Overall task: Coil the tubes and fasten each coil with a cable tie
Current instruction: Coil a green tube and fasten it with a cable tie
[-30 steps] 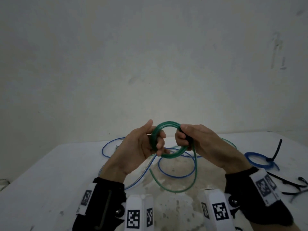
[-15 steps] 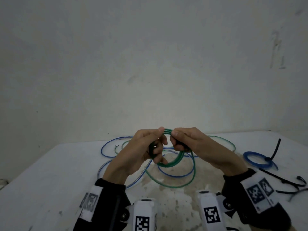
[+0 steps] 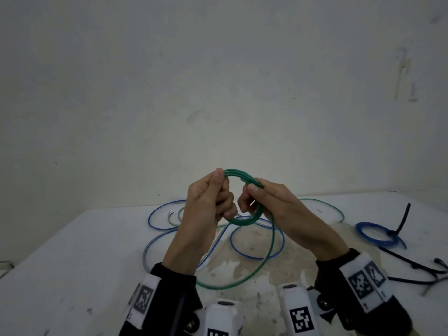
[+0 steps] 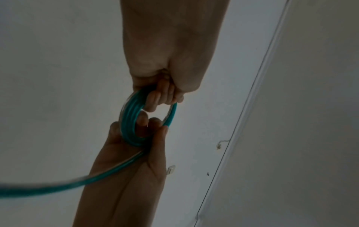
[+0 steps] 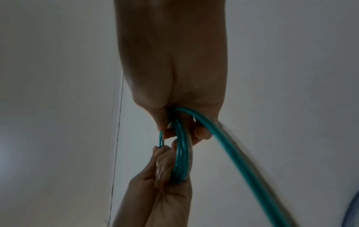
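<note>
A green tube is wound into a small coil that I hold upright above the table between both hands. My left hand pinches the coil's upper left side, thumb on top and fingers curled through the ring. My right hand grips the right side, where the loose green tail leaves and hangs in a wide loop to the table. The left wrist view shows the left hand and the coil; the right wrist view shows the right hand, the coil and the blurred tail.
A loose blue tube sprawls in loops over the white table under my hands. At the right lies a blue coil fastened with a black cable tie. Several loose black cable ties lie beside it. A bare wall stands behind.
Both hands have shifted their grip round the green coil. The left thumb now pinches its top, and the hanging green tail has swung lower and to the left.
</note>
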Tool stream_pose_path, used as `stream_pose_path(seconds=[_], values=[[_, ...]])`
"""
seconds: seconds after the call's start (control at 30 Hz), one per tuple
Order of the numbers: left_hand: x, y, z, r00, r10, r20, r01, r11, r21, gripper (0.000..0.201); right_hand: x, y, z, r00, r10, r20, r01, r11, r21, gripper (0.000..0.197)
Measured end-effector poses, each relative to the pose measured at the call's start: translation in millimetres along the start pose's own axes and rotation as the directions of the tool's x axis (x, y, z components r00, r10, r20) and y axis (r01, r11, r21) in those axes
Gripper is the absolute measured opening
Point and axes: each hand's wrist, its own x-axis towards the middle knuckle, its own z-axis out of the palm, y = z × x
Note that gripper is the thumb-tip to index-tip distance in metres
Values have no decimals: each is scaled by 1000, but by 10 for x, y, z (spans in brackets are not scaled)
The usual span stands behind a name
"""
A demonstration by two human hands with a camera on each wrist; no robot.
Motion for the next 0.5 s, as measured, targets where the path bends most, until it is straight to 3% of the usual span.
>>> stream_pose_path(seconds=[0.1, 0.23, 0.37, 0.4, 0.5], values=[[-7, -6, -69, 992, -96, 79, 99, 995, -33, 33, -8, -2, -64, 999, 27, 21, -26, 999, -48, 30], [-24, 54, -172, 911, -338, 237, 270, 922, 276, 45, -30, 12, -116, 979, 128, 160, -76, 952, -296, 29], [-60, -3, -127, 897, -376, 231, 137, 735, 664, 56, -46, 30, -30, 937, 245, 249, -95, 865, -493, 27], [-63, -21, -124, 901, -365, 234, 122, 730, 673, 56, -53, 21, -28, 935, 250, 253, -91, 855, -511, 28], [-57, -4, -91, 908, -360, 214, 209, 832, 513, 43, -55, -33, -50, 947, 201, 251, -79, 902, -425, 26]])
